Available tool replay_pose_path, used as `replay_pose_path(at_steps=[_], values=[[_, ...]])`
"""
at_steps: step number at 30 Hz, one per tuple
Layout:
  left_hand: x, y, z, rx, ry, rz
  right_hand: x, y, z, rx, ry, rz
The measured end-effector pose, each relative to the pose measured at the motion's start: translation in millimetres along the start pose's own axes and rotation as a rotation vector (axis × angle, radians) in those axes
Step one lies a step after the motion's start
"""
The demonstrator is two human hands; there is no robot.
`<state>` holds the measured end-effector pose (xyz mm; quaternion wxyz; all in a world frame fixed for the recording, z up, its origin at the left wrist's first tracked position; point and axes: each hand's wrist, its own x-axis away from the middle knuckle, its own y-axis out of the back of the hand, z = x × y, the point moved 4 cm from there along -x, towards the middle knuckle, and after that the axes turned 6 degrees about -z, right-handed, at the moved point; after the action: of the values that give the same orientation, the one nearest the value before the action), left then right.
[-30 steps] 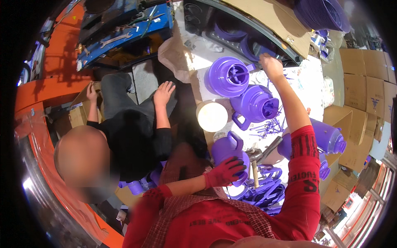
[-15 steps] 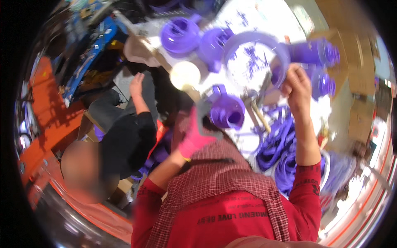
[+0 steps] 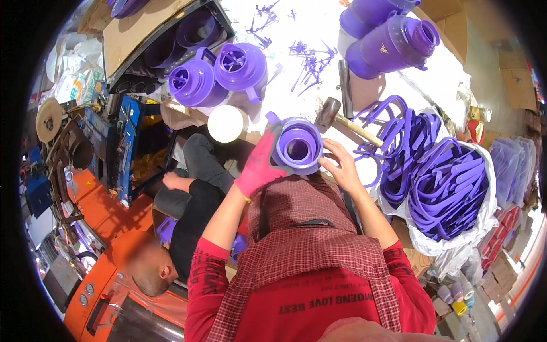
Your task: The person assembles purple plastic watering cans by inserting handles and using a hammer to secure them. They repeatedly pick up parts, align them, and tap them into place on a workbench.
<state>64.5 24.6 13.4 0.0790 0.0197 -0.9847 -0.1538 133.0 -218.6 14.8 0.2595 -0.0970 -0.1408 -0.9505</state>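
In front of my body at the table's near edge is a purple plastic jug shell (image 3: pixel 297 149), its round opening facing up and a spout-like tab on its far left side. My left hand (image 3: pixel 261 166), in a pink and grey glove, grips it from the left. My bare right hand (image 3: pixel 341 163) holds its right side, with thumb and fingers at the rim. Just beyond lies a mallet (image 3: pixel 329 114) with a dark head and wooden handle. A dark bar (image 3: pixel 345 88) rests behind the mallet.
Purple jug shells (image 3: pixel 242 65) stand at the far left, and more jugs (image 3: pixel 393 47) lie at the far right. Small purple pieces (image 3: pixel 313 62) are scattered between. A white bag (image 3: pixel 478 225) holds purple strap handles (image 3: pixel 447 194). A co-worker (image 3: pixel 191 228) sits at left.
My right hand has left a large purple ring at the upper right and come down to the jug shell. My left hand has closed on the shell. The view has shifted.
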Motion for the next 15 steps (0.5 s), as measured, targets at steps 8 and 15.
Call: replay_pose_path(at_steps=[8,15], values=[[-3.9,-1.5,15.9,0.004,-0.036,0.091,13.2,-13.5,-9.5,0.193,0.01,-0.094],[-7.1,-4.6,35.3,-0.155,-0.07,0.119,0.3,-19.4,-15.6,0.372,0.071,-0.125]])
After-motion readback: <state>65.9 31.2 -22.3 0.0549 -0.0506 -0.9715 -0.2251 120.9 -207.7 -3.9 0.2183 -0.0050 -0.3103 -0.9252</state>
